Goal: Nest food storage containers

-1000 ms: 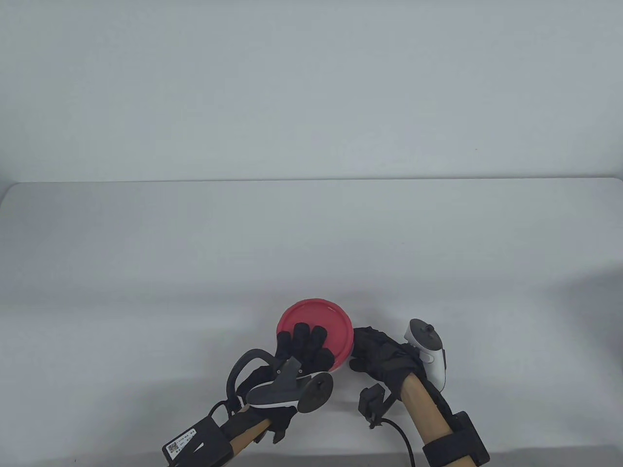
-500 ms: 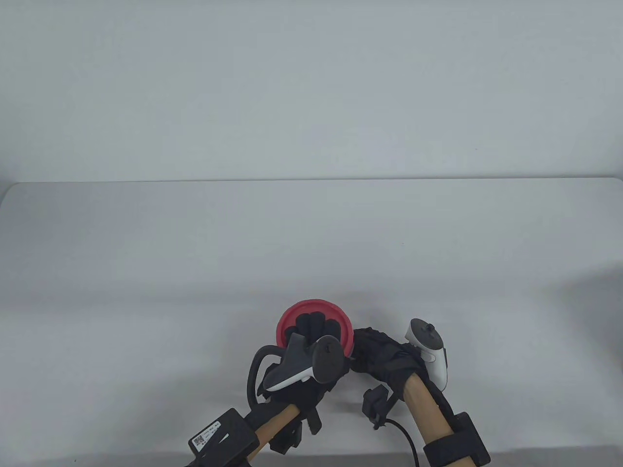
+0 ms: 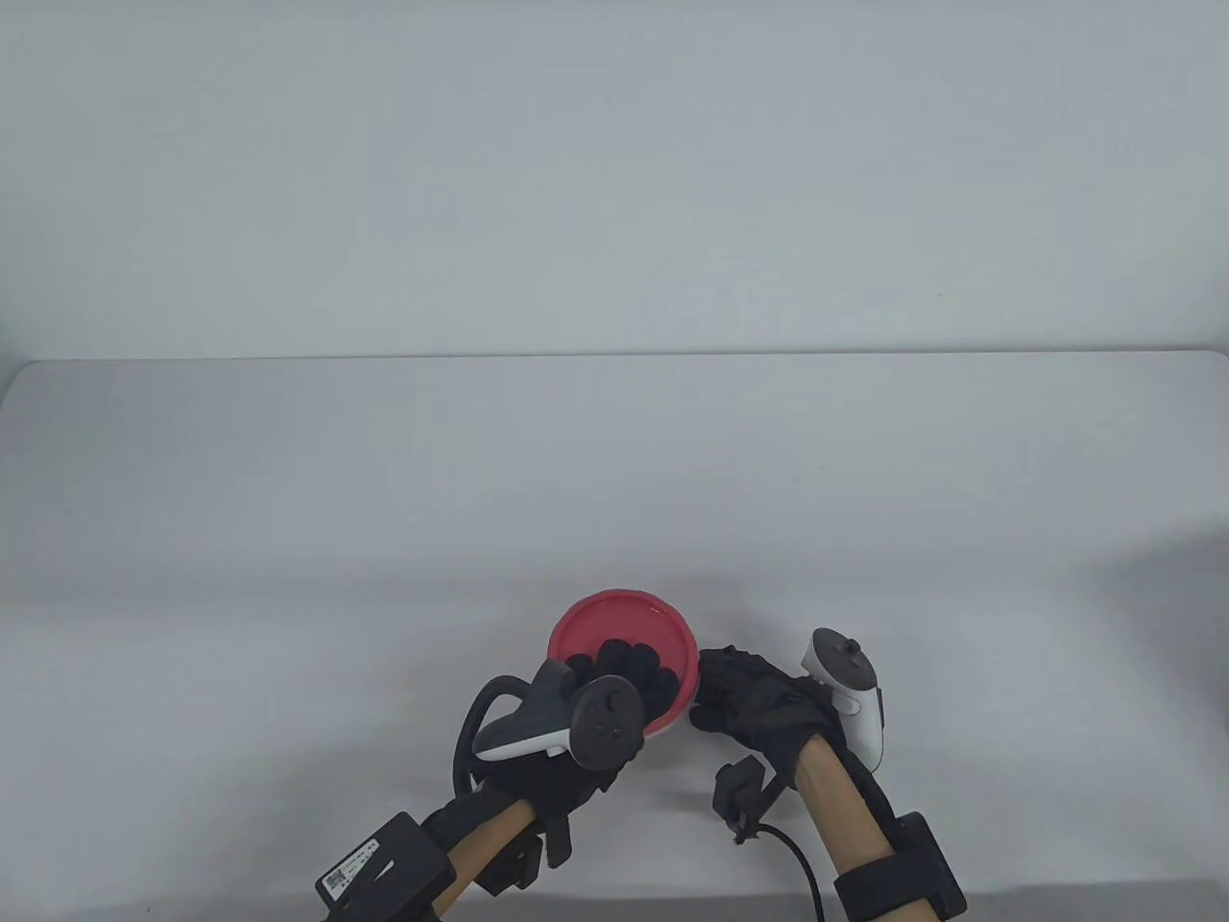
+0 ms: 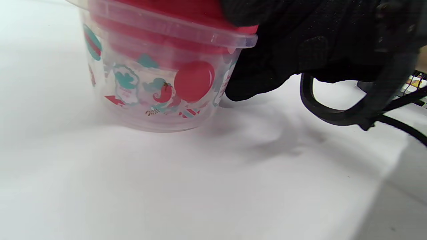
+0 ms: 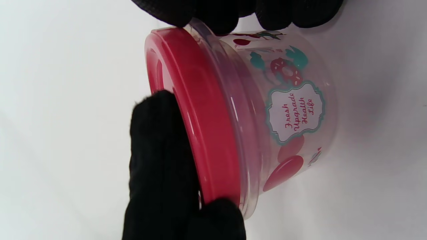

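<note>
Since a second ago the left hand (image 3: 614, 687) has curled: its fingers, then laid flat across the round red plastic lid (image 3: 624, 639), are now bent, with the fingertips pressing on the lid's near half, and the tracker on its back has turned to face upward. The right hand (image 3: 759, 701) has hardly shifted.

The clear plastic tub printed with red and teal fruit shapes (image 4: 156, 90) stands upright on the white worktop (image 3: 614, 461), near its front edge, directly between the two hands. Its axis is vertical, so any pressing has to come straight down; the left hand sits above it, while the right hand lies to its right, fingertips touching the wall and rim (image 5: 200, 23), seemingly steadying it. Both hands are equally close.

In the left wrist view, red bands show through the smooth, glossy, slightly tapered wall, probably a smaller lidded tub nested inside. The lid has a raised ring near its edge, and the tub's clear flange juts out below it.
</note>
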A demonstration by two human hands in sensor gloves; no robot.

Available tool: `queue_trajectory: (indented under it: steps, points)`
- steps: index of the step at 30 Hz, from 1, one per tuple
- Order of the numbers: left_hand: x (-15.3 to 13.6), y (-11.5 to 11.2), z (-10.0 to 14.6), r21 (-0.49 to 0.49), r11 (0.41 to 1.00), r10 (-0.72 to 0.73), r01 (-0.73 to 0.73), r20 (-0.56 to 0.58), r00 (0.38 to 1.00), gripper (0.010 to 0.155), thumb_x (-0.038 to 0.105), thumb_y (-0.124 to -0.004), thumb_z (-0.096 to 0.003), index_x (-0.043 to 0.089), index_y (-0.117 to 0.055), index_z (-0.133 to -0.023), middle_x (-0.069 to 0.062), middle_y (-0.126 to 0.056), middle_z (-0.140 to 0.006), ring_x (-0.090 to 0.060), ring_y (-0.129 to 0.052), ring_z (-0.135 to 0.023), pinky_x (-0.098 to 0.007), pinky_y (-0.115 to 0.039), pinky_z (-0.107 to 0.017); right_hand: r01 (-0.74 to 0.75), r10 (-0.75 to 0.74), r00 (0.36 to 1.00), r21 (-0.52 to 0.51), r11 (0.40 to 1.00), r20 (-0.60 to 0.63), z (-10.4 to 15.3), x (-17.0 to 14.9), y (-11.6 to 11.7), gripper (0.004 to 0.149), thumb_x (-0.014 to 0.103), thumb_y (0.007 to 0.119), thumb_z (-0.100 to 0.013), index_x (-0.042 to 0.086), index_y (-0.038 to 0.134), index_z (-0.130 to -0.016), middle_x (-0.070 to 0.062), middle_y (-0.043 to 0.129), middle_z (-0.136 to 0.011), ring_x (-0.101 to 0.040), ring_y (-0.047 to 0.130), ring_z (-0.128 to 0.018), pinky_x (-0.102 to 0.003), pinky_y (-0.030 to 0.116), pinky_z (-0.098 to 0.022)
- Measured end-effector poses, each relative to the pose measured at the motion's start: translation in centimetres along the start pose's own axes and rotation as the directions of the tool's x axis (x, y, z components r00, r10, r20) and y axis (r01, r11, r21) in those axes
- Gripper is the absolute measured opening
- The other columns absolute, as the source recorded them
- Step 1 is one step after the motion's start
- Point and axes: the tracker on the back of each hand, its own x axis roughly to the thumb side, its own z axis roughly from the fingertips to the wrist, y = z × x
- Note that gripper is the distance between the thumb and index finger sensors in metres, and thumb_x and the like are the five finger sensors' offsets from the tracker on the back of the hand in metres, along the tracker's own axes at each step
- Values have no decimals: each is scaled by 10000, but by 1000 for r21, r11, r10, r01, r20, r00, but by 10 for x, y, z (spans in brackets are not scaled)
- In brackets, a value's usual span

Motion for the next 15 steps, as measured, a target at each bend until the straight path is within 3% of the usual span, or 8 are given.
queue_trajectory:
  steps: [2, 4, 5, 9, 12, 15]
  points:
    - [6, 6, 3, 5, 999, 51, -51, -16, 999, 599, 336, -511, -678, 301, -276, -1228, -22, -174, -1304, -361, -102, -1177, -507, -122, -838, -5, 5, 1000, 17, 1000, -2, 0, 0, 1, 397, 186, 551, -631, -84, 529, -922, -299, 238, -1077, -531, 387, -952, -634, 475, -632]
    - [14, 11, -1, 60, 994, 98, -95, -49, 994, 645, 479, -539, -665, 191, -371, -1217, -118, -237, -1299, -436, -73, -1151, -543, -103, -819, -21, 21, 1000, 14, 1000, -1, 0, 0, 2, 398, 190, 546, -633, -81, 527, -924, -298, 238, -1078, -530, 390, -952, -633, 478, -632]
    - [19, 11, -6, 94, 990, 110, -103, -73, 991, 704, 531, -517, -654, 167, -330, -1227, -147, -204, -1295, -460, -62, -1139, -555, -109, -814, -22, 22, 1000, 12, 1000, 1, 0, 0, 2, 398, 191, 546, -633, -80, 529, -924, -298, 241, -1078, -530, 394, -951, -632, 479, -631]
    - [32, 2, -28, 154, 984, 114, -90, -153, 982, 757, 562, -446, -657, 188, -127, -1232, -151, -34, -1272, -471, 16, -1109, -561, -74, -801, -35, 35, 999, 4, 999, 4, 0, 1, 2, 399, 191, 546, -633, -82, 529, -925, -299, 243, -1079, -531, 397, -950, -632, 480, -631]
    - [34, -11, -39, 169, 981, 128, -97, -182, 975, 747, 541, -410, -667, 171, -62, -1216, -182, -9, -1255, -488, 0, -1105, -571, -92, -802, -36, 36, 999, 3, 999, 5, 0, 0, 2, 399, 192, 545, -634, -80, 529, -926, -299, 243, -1079, -532, 397, -950, -632, 481, -631]
    - [34, -17, -39, 181, 983, 28, 9, -200, 979, 695, 481, -389, -682, 190, -22, -1196, -140, 0, -1258, -444, 6, -1122, -547, -82, -813, -33, 33, 999, 3, 999, 5, 0, 1, 2, 398, 192, 544, -635, -78, 526, -927, -299, 240, -1079, -530, 394, -952, -631, 480, -632]
